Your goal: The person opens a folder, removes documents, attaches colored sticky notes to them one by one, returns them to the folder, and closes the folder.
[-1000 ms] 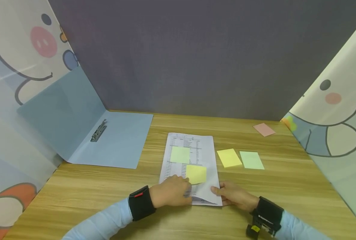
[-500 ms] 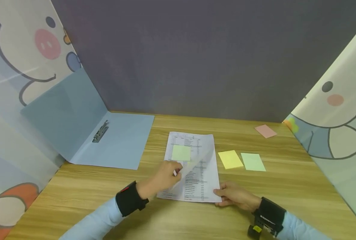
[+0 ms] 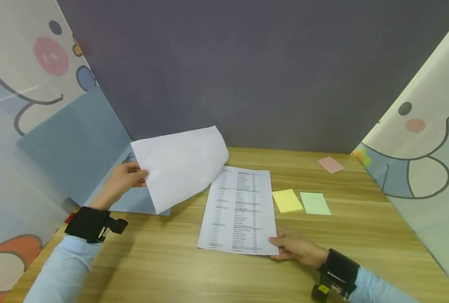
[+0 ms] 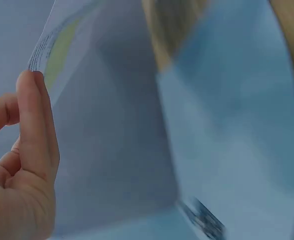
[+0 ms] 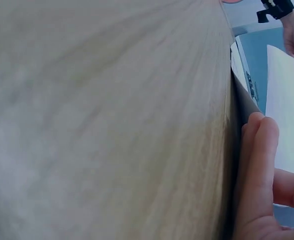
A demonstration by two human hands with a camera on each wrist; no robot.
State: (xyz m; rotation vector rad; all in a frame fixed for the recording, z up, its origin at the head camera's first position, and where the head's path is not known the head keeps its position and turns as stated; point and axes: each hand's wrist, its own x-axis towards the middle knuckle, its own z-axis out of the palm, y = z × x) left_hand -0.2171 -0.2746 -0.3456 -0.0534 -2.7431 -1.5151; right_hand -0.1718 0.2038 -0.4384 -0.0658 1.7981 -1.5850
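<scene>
My left hand [image 3: 123, 182] pinches the edge of a lifted paper sheet [image 3: 182, 166], whose blank back faces up in the head view. In the left wrist view, print and a strip of yellow sticky note [image 4: 62, 50] show on its other face. The sheet hangs partly over the open blue folder [image 3: 76, 143], hiding much of its base and most of its metal clip [image 4: 204, 220]. My right hand [image 3: 298, 246] holds the lower right corner of a printed page [image 3: 237, 210] lying on the table, thumb on top.
Right of the page lie a yellow sticky note [image 3: 287, 200] and a green one [image 3: 315, 203]. A pink note [image 3: 330, 164] lies farther back. A grey panel [image 3: 247, 75] closes off the table's [image 3: 194, 277] back, and cartoon-printed sheets flank it.
My left hand has peeled the top sheet with its sticky notes off the page, turned it over and carried it left to the folder. My right hand has stayed at the page's corner.
</scene>
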